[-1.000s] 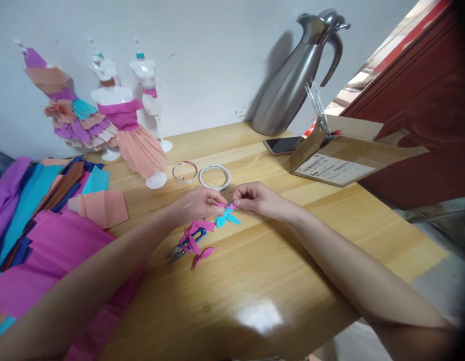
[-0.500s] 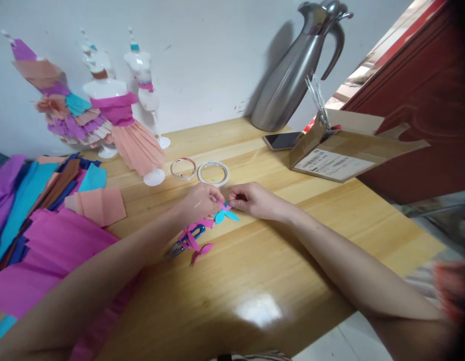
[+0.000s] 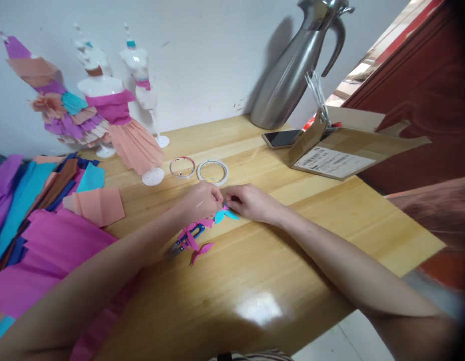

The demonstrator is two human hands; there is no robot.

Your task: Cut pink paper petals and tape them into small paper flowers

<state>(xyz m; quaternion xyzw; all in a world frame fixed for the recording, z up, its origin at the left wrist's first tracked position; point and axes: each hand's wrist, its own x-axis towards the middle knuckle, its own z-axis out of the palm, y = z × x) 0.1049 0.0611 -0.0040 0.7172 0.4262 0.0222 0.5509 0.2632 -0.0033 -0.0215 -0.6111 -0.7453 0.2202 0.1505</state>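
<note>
My left hand and my right hand meet fingertip to fingertip over the wooden table. Both pinch a small blue paper cut-out with a bit of pink on it. Just below my left hand lie small blue-handled scissors among pink paper petals. Two tape rings sit on the table just beyond my hands.
Three small mannequins in paper dresses stand at the back left by the wall. Stacked coloured paper sheets cover the left side. A steel jug, a phone and an open cardboard box are at the back right.
My hands have drawn closer together over the blue cut-out, until the fingertips meet. The view has shifted slightly, and a blurred reddish shape has come in at the right edge.
</note>
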